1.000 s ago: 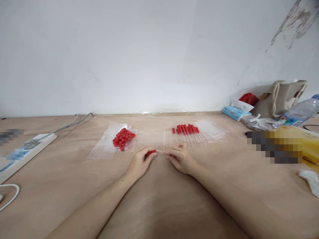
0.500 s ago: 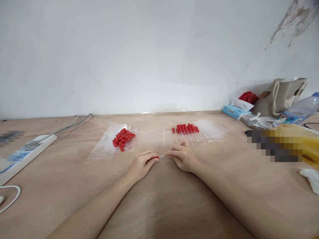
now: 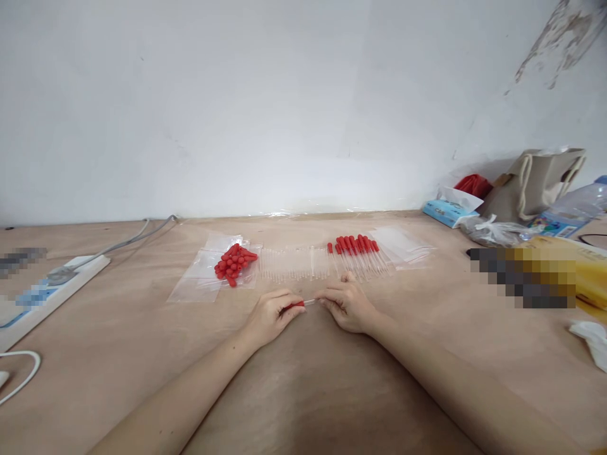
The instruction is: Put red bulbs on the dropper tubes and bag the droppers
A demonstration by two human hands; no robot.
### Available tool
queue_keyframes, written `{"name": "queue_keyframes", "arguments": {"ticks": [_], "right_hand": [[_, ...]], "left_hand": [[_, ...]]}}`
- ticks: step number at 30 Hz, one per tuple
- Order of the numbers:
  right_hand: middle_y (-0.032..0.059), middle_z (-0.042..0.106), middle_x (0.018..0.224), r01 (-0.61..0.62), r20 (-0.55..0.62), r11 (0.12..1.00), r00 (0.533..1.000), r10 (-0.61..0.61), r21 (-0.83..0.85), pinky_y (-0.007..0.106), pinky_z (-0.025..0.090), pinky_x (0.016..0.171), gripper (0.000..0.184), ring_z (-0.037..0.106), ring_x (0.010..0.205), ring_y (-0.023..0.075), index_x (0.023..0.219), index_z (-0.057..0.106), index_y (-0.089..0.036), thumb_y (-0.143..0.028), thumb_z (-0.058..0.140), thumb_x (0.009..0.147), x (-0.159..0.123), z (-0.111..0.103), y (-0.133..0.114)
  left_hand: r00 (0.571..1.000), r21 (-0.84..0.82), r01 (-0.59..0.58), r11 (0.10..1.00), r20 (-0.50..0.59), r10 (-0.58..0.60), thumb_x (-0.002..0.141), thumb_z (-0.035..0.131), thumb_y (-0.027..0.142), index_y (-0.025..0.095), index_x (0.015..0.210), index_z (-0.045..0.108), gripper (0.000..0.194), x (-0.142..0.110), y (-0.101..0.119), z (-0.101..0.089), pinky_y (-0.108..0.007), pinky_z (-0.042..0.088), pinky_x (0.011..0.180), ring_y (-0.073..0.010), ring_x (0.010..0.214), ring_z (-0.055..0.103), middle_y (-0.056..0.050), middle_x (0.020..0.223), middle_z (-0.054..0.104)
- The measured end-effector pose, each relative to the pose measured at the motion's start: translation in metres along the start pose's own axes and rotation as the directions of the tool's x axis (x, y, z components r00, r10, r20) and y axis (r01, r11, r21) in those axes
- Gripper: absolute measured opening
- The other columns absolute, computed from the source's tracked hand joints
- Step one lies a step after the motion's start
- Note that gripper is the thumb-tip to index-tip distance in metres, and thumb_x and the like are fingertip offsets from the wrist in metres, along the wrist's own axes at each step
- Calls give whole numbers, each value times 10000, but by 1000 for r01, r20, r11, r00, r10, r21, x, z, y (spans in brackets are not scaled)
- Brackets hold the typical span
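Observation:
My left hand [image 3: 271, 316] is closed on a red rubber dropper bulb [image 3: 296, 305], with thumb and fingers along its sides. From the bulb's open end a thin clear glass dropper tube [image 3: 310, 302] runs to my right hand [image 3: 348, 304], which pinches its other end. How deep the tube sits in the bulb is hidden. Beyond my hands lies a row of bare clear tubes [image 3: 289, 263]. To its left is a pile of loose red bulbs [image 3: 233, 263] on plastic bags [image 3: 193, 282]. On its right lie several droppers with red bulbs [image 3: 353, 245] fitted.
More clear plastic bags [image 3: 403, 246] lie behind the finished droppers. A power strip [image 3: 90, 272] with a grey cable is at the left. To the right stand a blue tissue pack [image 3: 448, 213], a cloth bag [image 3: 509, 183], a plastic bottle [image 3: 573, 208] and a yellow package [image 3: 588, 272].
Both hands have shifted slightly down, and more of the red bulb shows between the left thumb and fingers. The bulb and tube stay held between my hands.

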State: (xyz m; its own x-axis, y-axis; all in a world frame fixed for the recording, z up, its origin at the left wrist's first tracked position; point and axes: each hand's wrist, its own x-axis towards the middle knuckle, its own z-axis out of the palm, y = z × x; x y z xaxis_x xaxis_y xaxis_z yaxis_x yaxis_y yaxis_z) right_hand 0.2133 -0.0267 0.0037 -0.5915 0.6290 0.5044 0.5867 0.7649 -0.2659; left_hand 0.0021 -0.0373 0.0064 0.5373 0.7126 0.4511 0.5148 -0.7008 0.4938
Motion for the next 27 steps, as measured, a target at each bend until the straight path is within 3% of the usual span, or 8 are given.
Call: {"name": "queue_keyframes", "arguments": {"ticks": [11,18,21,24,27], "right_hand": [[-9,603,589,-106,122,993,988,99,55,278,210,689,258,442,518,90,765,589,-178,-215,353,862,1,1,-11],[36,640,746,18,93,995,996,-9,-94,300,212,718,250,505,681,131,853,596,-178,-216,350,859,7,-6,-10],[44,638,724,41,99,986,995,-25,-164,308,222,721,212,515,696,144,823,613,-178,-206,402,814,8,-11,-9],[22,632,666,-56,71,984,995,69,-170,296,249,704,175,522,635,130,768,612,-183,-195,437,772,7,-12,-2],[4,626,630,-316,-26,944,949,315,-94,260,288,637,170,523,574,120,729,600,-187,-248,447,770,7,-13,10]], "left_hand": [[999,-7,15,1000,44,-14,851,464,242,166,847,605,160,0,3,-1,-229,412,633,-117,679,526,-23,753,581],[999,-4,24,1000,-28,-24,846,471,226,178,867,599,138,4,1,-3,-243,420,675,-123,725,534,-23,792,580],[994,0,67,998,-91,-67,832,490,236,199,935,596,152,5,0,-4,-247,424,691,-130,773,535,-28,866,575],[969,6,210,978,-137,-207,816,504,295,205,1011,571,225,5,-4,-4,-238,424,604,-121,678,520,-26,871,559],[943,-6,321,947,-97,-320,804,507,322,192,976,583,228,5,-8,-3,-232,411,558,-113,595,497,-1,745,559]]}}
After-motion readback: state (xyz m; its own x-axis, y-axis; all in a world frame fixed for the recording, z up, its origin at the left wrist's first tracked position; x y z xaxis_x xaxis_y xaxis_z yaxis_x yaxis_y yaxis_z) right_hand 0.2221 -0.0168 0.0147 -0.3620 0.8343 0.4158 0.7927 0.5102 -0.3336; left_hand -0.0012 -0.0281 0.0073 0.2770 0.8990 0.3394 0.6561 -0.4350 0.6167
